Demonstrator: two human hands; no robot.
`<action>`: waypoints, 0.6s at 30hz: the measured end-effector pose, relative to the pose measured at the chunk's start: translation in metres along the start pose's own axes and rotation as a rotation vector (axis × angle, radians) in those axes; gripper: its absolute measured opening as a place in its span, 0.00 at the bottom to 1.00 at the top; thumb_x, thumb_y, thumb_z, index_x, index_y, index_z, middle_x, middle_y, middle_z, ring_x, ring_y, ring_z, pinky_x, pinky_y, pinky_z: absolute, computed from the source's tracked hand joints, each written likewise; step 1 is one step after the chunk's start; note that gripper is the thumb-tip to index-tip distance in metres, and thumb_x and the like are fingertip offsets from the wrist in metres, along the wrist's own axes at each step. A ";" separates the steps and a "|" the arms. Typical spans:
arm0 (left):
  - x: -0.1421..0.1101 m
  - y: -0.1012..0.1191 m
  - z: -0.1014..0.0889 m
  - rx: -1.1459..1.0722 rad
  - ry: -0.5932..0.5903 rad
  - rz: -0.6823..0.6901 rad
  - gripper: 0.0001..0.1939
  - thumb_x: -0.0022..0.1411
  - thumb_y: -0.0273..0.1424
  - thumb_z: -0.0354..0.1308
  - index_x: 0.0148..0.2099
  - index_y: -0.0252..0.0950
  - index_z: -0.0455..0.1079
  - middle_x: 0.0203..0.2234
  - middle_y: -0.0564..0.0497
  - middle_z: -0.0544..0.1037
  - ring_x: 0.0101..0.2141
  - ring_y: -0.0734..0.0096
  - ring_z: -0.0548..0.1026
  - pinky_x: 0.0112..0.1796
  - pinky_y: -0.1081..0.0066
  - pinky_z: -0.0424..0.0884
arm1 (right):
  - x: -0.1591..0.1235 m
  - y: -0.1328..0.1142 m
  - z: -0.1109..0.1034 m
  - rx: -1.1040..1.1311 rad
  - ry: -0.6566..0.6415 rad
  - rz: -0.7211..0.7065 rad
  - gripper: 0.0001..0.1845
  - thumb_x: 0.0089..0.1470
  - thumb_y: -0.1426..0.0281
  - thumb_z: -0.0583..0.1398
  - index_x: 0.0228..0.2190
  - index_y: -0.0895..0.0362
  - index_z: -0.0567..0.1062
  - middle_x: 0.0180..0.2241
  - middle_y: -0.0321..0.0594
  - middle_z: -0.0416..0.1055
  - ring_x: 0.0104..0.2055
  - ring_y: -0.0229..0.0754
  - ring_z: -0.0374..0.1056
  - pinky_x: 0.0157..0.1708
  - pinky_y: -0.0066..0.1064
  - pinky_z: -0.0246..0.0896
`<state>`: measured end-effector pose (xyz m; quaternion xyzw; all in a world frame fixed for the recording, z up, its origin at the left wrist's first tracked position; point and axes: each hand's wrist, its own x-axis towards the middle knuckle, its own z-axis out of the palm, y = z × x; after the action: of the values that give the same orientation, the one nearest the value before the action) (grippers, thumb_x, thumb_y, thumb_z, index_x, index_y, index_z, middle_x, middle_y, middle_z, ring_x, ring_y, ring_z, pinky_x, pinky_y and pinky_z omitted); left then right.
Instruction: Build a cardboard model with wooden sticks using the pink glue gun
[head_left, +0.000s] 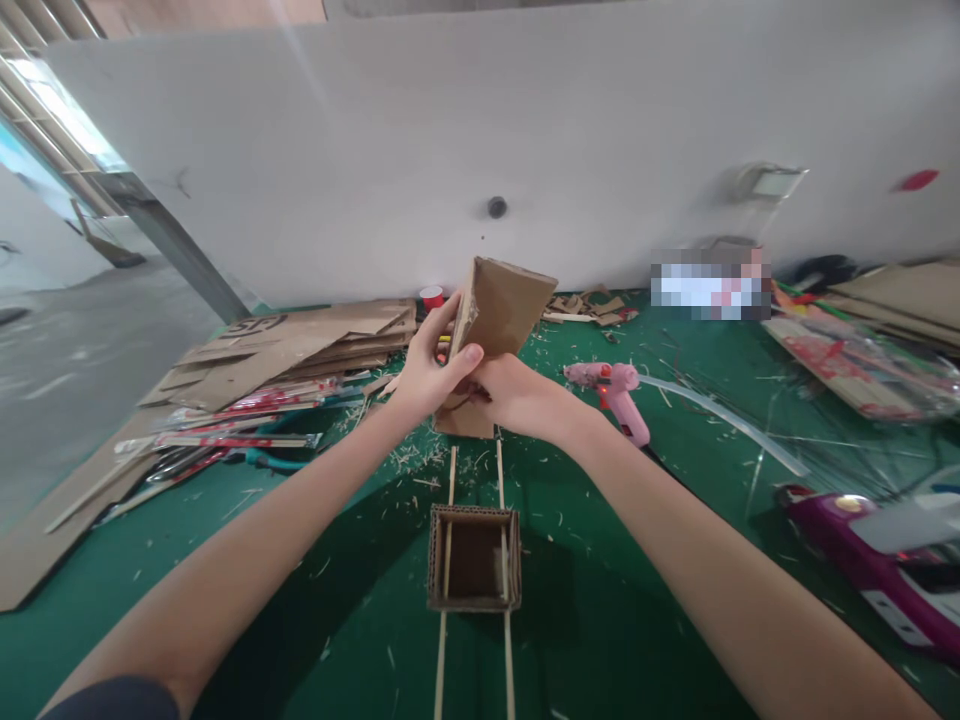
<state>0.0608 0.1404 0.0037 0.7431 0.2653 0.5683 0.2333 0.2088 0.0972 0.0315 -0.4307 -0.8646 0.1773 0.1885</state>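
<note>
A folded cardboard piece stands tilted above the green table, held between both my hands. My left hand grips its left side, thumb across the near face. Lower down, my right hand is closed at the cardboard's base, its fingertips partly hidden. Closer to me sits a small open cardboard box with two thin wooden sticks running through it lengthwise. The sticks' far ends reach toward the held cardboard; whether they join it I cannot tell.
A pink glue gun lies to the right, with a purple device nearer. Cardboard sheets and wrapped sticks are piled at left. Cardboard scraps lie along the white wall, beyond a red-rimmed cup.
</note>
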 end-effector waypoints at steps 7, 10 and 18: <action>-0.002 0.006 0.003 -0.022 -0.004 0.034 0.38 0.53 0.59 0.58 0.58 0.40 0.67 0.48 0.41 0.73 0.46 0.50 0.73 0.45 0.53 0.73 | 0.000 -0.003 -0.002 0.008 0.052 0.050 0.12 0.54 0.80 0.55 0.33 0.60 0.78 0.36 0.46 0.77 0.39 0.43 0.71 0.37 0.29 0.62; -0.003 0.007 0.004 -0.035 -0.001 0.031 0.37 0.53 0.59 0.58 0.58 0.41 0.68 0.49 0.42 0.73 0.45 0.51 0.73 0.45 0.54 0.73 | 0.002 -0.004 0.002 0.030 0.066 0.060 0.12 0.52 0.81 0.55 0.32 0.59 0.79 0.36 0.46 0.78 0.40 0.43 0.72 0.37 0.29 0.63; -0.003 0.006 0.005 -0.072 0.020 0.035 0.35 0.53 0.58 0.58 0.57 0.42 0.68 0.46 0.43 0.74 0.44 0.54 0.73 0.39 0.59 0.75 | 0.006 0.002 0.012 0.013 0.193 -0.012 0.14 0.55 0.77 0.55 0.39 0.58 0.79 0.37 0.45 0.78 0.46 0.46 0.72 0.46 0.32 0.64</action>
<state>0.0656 0.1337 0.0039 0.7330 0.2339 0.5889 0.2473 0.2009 0.1017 0.0213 -0.4393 -0.8439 0.1393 0.2747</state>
